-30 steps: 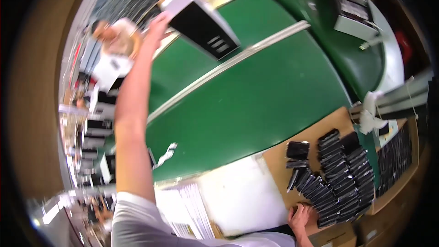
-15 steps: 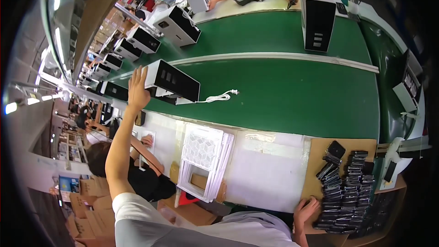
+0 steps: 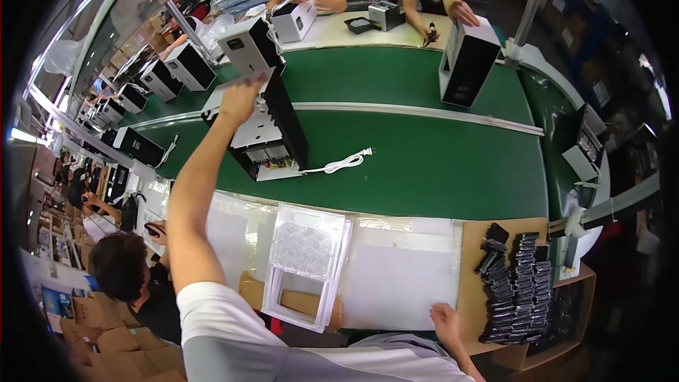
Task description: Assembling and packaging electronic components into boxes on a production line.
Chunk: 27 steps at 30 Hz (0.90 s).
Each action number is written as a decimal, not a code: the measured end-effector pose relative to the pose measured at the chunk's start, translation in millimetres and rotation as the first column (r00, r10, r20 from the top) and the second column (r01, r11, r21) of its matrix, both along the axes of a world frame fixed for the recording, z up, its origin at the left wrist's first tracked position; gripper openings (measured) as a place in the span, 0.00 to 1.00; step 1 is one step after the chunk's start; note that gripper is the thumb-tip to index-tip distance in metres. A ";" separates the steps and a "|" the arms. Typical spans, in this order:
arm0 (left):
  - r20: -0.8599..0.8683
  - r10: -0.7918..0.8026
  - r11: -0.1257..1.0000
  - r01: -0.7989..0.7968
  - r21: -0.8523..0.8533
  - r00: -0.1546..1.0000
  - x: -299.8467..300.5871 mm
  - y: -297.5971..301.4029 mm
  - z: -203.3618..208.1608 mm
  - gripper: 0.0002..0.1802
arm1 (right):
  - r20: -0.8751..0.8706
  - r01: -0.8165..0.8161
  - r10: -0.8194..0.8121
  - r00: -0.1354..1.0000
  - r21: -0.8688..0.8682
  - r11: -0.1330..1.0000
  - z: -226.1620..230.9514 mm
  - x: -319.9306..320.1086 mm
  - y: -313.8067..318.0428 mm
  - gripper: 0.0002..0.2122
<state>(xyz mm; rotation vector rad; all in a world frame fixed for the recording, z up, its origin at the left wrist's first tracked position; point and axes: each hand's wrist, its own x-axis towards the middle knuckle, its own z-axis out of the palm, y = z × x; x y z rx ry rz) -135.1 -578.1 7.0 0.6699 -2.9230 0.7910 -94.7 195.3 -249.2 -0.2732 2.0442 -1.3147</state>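
Note:
With its fingers closed over the top edge, my left hand (image 3: 240, 102) holds a tall black-and-white appliance housing (image 3: 290, 117) on the green conveyor belt. The housing stands tilted, and its open side shows internal parts. From its base a coiled white power cord (image 3: 343, 163) with a plug trails right along the belt. Low on the right, my right hand (image 3: 445, 322) hovers by the edge of the white worktop (image 3: 399, 276), fingers curled, nothing visible in them. A stack of white patterned frames (image 3: 308, 240) lies between my arms.
Rows of black plastic parts (image 3: 520, 290) lie on cardboard (image 3: 470, 290) at right. Another housing (image 3: 470, 64) stands across a metal rail (image 3: 417, 111), under a co-worker's hand. More housings line the belt to the left. A co-worker (image 3: 120, 269) sits close at my left.
My left hand has turned the housing so its open side faces me. My right hand has lifted away from the black parts and moved left. The view has shifted.

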 end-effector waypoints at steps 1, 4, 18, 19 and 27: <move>-0.057 -0.106 0.994 0.107 0.028 0.993 -8.9 14.7 18.6 0.44 | 0.044 -0.063 0.065 0.997 -0.046 0.997 2.7 -10.2 -16.1 0.11; -0.166 -0.170 0.977 0.188 0.099 0.971 -38.4 118.3 92.3 0.41 | 0.375 -0.029 0.140 0.916 -0.288 0.957 24.2 -46.8 -61.9 0.24; -0.019 -0.570 0.683 0.487 0.544 0.821 -96.4 399.4 135.1 0.39 | 0.597 0.449 -0.109 0.794 -0.457 0.768 88.8 -153.5 -27.7 0.17; -0.020 -0.593 0.626 0.475 0.619 0.805 -100.9 404.4 104.2 0.40 | 0.374 0.493 -0.346 0.860 -0.436 0.753 90.0 -133.8 -20.3 0.14; 0.237 -0.737 0.490 0.261 0.832 0.633 -112.2 464.5 -166.0 0.32 | -0.273 -0.079 0.060 0.960 -0.059 0.995 41.9 -61.7 66.8 0.17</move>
